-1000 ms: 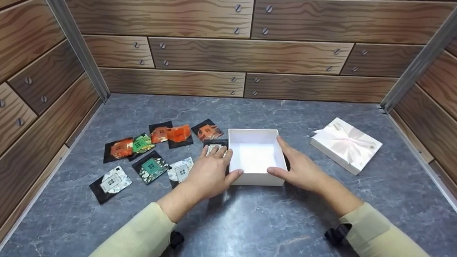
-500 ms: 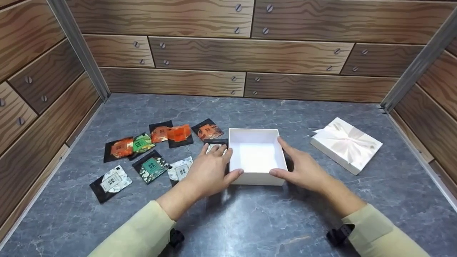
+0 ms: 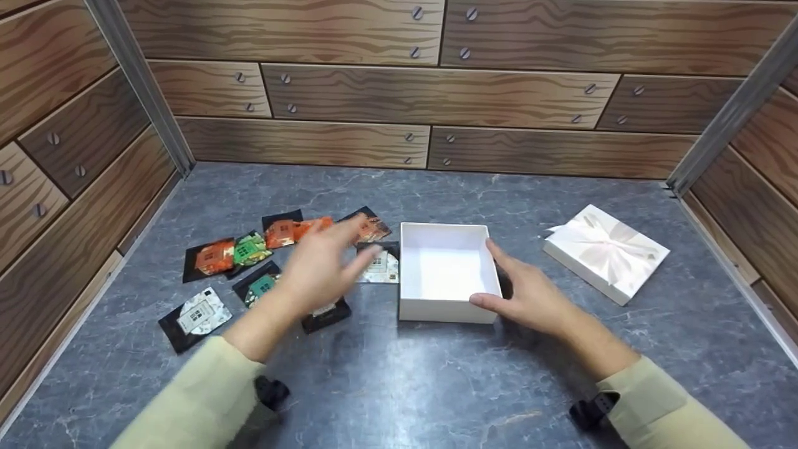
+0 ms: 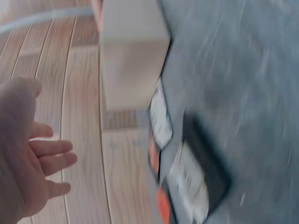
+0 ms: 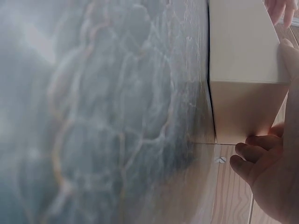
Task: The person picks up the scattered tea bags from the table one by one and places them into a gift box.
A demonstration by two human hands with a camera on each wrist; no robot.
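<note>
A square white box (image 3: 447, 310) stands with its top open, its inside bare and white. My right hand (image 3: 533, 296) holds its right side, thumb over the front rim and fingers against the side wall (image 5: 247, 107). My left hand (image 3: 318, 265), blurred, is raised over the small flat sachets left of the box. Its fingers are spread with nothing in them, as the left wrist view of the hand (image 4: 35, 154) also shows. A black-and-white sachet (image 3: 381, 265) lies right beside the box. Another sachet (image 3: 327, 317) is partly hidden under my left forearm.
Several more sachets lie at the left: a red one (image 3: 215, 257), a green one (image 3: 250, 249), a teal one (image 3: 260, 285), a white one (image 3: 204, 310) and orange ones (image 3: 280, 232). A white lid with a ribbon bow (image 3: 608, 252) rests at the right. Wood-patterned walls (image 3: 349, 143) enclose the grey table.
My left hand has let go of the box's left side and moved left and up over the sachets, uncovering the one beside the box. The right hand stays on the box.
</note>
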